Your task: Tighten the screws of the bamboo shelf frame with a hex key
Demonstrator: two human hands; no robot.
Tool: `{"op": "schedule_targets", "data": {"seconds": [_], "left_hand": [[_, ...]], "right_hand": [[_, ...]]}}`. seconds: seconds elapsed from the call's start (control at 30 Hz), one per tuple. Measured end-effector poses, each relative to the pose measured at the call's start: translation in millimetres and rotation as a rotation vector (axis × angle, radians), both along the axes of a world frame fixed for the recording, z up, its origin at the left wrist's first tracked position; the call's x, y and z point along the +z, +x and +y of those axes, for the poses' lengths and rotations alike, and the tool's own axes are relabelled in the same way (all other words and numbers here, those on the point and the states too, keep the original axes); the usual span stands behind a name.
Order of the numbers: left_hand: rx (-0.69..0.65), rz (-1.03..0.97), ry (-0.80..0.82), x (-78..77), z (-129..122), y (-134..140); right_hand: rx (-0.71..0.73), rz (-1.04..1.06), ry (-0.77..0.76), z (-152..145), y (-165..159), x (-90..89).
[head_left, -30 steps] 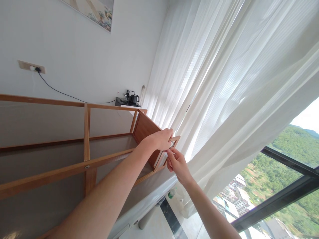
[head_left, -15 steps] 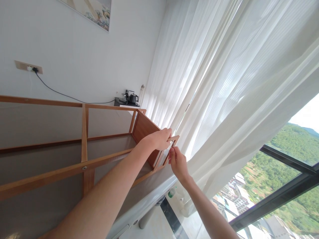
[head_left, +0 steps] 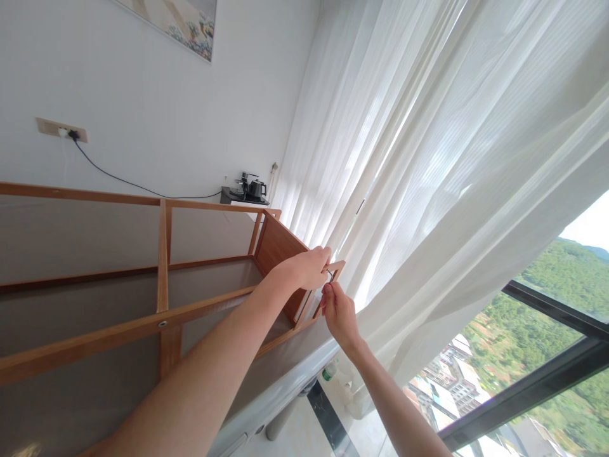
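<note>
A wooden rack (head_left: 118, 330) lies on its side, its frame stretching from the left edge to the middle of the view. My left hand (head_left: 311, 268) is closed around the frame near its far right end, beside a solid wooden panel (head_left: 280, 238). Just below and to the right, my right hand (head_left: 339, 312) pinches a thin, bent metal Allen key (head_left: 330, 276), whose upper end meets the frame by my left fingers. Exactly how the key sits in the wood is hidden. A round metal bolt head (head_left: 162, 324) shows in the near rail.
White curtains (head_left: 380, 158) hang close beyond both hands. A black kettle (head_left: 257, 188) stands on a small cabinet behind the rack, its cord running to a wall socket (head_left: 61, 130). On the floor below are a plastic bottle (head_left: 328, 370) and a grey cylindrical leg (head_left: 283, 419).
The view has shifted slightly, so everything sits a little further right. Both hands keep their places at the frame's end, and the Allen key's bent end looks slightly turned.
</note>
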State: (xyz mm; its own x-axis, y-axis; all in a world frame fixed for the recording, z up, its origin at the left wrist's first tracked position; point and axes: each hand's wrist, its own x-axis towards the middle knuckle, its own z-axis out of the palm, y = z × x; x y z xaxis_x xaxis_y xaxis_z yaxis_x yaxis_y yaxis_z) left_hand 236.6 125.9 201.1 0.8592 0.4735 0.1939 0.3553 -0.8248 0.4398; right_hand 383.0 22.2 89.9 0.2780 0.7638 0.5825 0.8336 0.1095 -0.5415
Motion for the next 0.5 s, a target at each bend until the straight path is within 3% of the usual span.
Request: {"op": "schedule_targets", "data": {"seconds": [0.5], "left_hand": [[0.003, 0.024, 0.006, 0.6, -0.3, 0.2]], "right_hand": [[-0.042, 0.025, 0.076, 3.3, 4.0, -3.1]]}}
